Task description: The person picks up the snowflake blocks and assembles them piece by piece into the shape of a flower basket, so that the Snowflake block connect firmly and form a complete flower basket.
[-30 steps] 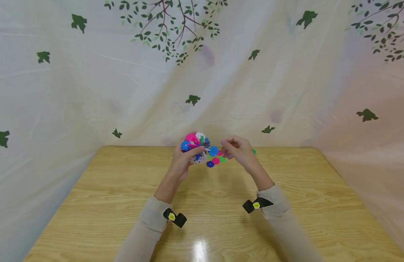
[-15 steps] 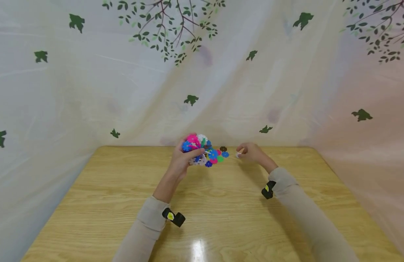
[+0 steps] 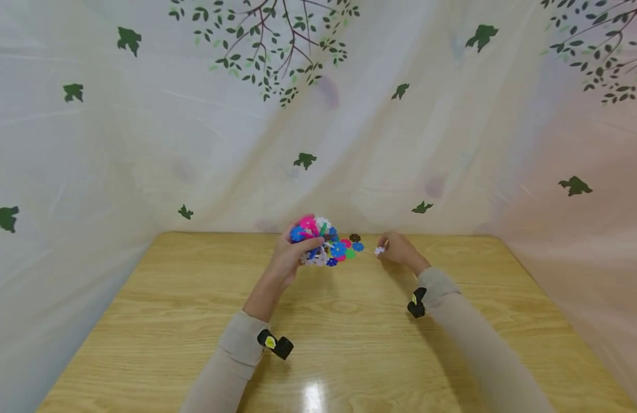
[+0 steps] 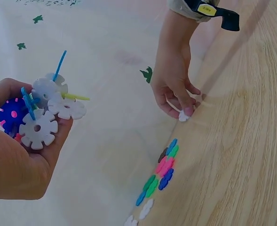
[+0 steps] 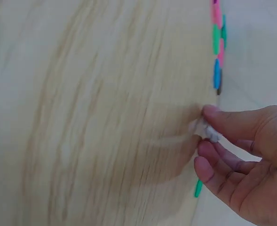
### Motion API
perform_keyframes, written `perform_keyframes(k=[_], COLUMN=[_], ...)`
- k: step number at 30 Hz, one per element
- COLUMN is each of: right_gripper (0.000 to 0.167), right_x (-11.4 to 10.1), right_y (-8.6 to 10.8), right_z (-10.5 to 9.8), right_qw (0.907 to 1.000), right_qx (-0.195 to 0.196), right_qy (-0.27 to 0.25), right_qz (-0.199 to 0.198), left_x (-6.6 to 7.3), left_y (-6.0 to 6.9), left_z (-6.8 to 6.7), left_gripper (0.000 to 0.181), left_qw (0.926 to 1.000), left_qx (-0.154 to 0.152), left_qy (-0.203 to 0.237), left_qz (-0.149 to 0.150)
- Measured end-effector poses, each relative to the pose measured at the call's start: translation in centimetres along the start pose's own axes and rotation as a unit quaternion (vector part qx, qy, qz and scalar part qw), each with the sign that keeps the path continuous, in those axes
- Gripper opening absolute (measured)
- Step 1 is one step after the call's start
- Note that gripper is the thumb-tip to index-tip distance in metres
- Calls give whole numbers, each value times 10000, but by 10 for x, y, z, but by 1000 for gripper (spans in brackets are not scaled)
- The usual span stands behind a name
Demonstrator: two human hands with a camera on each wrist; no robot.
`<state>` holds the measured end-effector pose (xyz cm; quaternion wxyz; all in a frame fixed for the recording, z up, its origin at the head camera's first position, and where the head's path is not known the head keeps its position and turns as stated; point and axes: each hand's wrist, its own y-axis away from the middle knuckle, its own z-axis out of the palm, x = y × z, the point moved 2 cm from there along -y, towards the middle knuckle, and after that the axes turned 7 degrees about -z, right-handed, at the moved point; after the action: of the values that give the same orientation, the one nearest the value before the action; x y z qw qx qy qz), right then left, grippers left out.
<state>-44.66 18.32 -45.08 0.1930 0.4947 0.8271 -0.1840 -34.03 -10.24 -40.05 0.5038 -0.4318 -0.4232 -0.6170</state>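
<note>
My left hand (image 3: pixel 287 255) holds a ball-like cluster of interlocked plastic snowflake discs (image 4: pixel 38 129), in white, pink, blue and green, raised above the table. Between the thumb and fingers of my right hand (image 3: pixel 399 250) is a single white snowflake disc (image 3: pixel 379 251), pinched near the table's far edge. The right wrist view shows that same white disc (image 5: pixel 211 133), partly covered by the fingertips. Between the two hands, loose snowflake discs (image 4: pixel 165 165) in pink, green, blue and brown lie flat on the tabletop. In the head view the cluster hides some of them.
The wooden table (image 3: pixel 328 332) ends at the back against a pale curtain (image 3: pixel 235 143) printed with leaves and branches. A green disc (image 5: pixel 198 188) lies by the table edge beyond my right hand. More white discs (image 4: pixel 146 208) lie at the near end of the loose group.
My right hand has moved right, away from the cluster, and down to the table, where it now pinches a white disc. The left hand stays almost in place with the cluster.
</note>
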Motion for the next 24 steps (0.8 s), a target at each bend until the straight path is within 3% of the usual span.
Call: perform_keyframes(k=[4, 8, 11, 18, 21, 24], right_gripper=[18, 18, 25, 24, 21, 19], right_x=[-10, -32, -55, -107, -123, -133], right_y=[2, 7, 13, 29, 33, 34], right_z=[3, 2, -4, -16, -16, -14], right_qw=[9982, 9887, 9760, 9312, 9225, 9200], right_qx=[51, 87, 321, 1045, 1240, 1427], right_qy=[-601, -1493, -2147, -3430, -3547, -3481], right_qz=[-48, -53, -193, -654, -882, -1096], left_x=[-1, 0, -2, -6, -7, -6], left_y=[-1, -2, -2, -4, -4, -4], left_z=[-3, -3, -3, 0, 0, -1], left_gripper=[63, 64, 65, 61, 60, 59], left_qw=[9999, 9999, 9999, 9999, 9998, 9996], left_qx=[28, 11, 4, 87, 146, 230], left_qy=[-35, 0, -26, -36, -60, -106], left_qz=[-90, -106, -123, -117, -105, -88])
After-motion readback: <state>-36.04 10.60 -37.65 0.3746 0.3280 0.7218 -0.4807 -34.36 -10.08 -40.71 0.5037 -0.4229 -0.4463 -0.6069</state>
